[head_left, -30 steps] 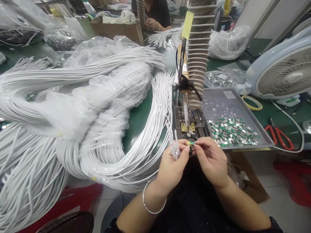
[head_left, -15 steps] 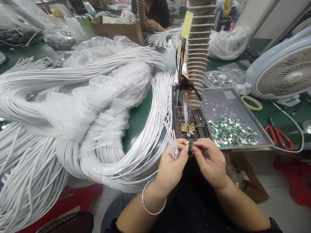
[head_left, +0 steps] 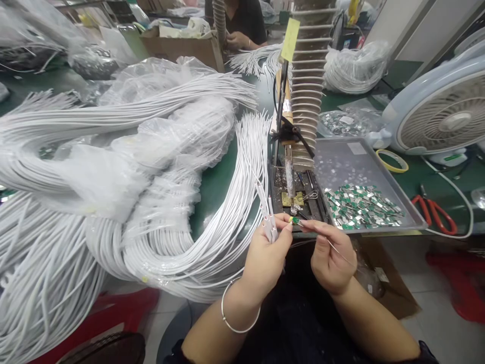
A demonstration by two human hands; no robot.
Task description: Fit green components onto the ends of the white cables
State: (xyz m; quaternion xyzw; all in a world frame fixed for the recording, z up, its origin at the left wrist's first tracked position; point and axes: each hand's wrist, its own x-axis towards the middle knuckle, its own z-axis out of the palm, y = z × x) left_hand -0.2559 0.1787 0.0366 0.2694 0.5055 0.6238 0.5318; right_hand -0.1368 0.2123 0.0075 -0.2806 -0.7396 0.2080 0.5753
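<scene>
Several white cables [head_left: 267, 215] with stripped ends stick up from my left hand [head_left: 265, 260], which is closed around them. Between its thumb and forefinger it also pinches a small green circuit board [head_left: 295, 221] with a yellow end. My right hand [head_left: 333, 263] is closed on a thin solder wire [head_left: 340, 253], its index finger reaching to the board's metal end. The right thumb is folded back, apart from the board. Just above the board, the tip of a clamped soldering iron [head_left: 289, 177] points down over a dark stand [head_left: 279, 178].
Large bundles of white cable [head_left: 212, 253] cover the left side. At right are a grey tray [head_left: 394, 174] with many small green-and-metal boards [head_left: 364, 207], yellow tape [head_left: 392, 161], red-handled pliers [head_left: 435, 215] and a fan [head_left: 450, 111]. A ribbed hose [head_left: 308, 91] rises behind the iron. Another person [head_left: 246, 25] sits opposite.
My right thumb has drawn back from the board and the right hand has shifted slightly right, its index finger now stretched toward the board. The left hand's cables have tilted a little.
</scene>
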